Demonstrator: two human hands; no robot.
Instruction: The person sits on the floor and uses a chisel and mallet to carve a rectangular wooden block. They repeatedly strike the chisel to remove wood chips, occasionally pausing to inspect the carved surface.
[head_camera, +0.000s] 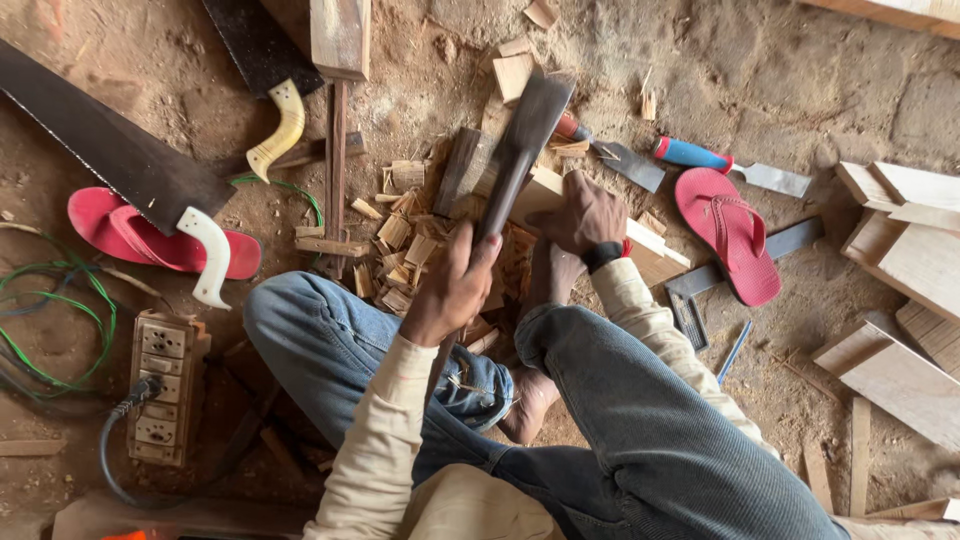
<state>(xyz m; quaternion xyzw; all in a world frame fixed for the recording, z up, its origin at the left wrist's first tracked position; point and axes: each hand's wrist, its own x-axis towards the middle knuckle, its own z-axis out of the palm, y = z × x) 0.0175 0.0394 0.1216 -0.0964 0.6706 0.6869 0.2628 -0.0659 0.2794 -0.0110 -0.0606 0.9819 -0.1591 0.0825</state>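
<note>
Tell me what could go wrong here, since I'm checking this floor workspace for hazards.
The dark, blurred chopping blade in the left hand hangs right above the right hand pressing the pale wooden block; a stray blow could cut its fingers. The bare foot lies near the flying wood chips. The long dark handsaw lies loose beside the knee.

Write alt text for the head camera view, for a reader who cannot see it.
A person sits on a dirt floor, the left hand gripping a dark mallet raised over a pale wood block that the right hand steadies. Wood chips, two handsaws, chisels, red sandals and a power strip lie around.
</note>
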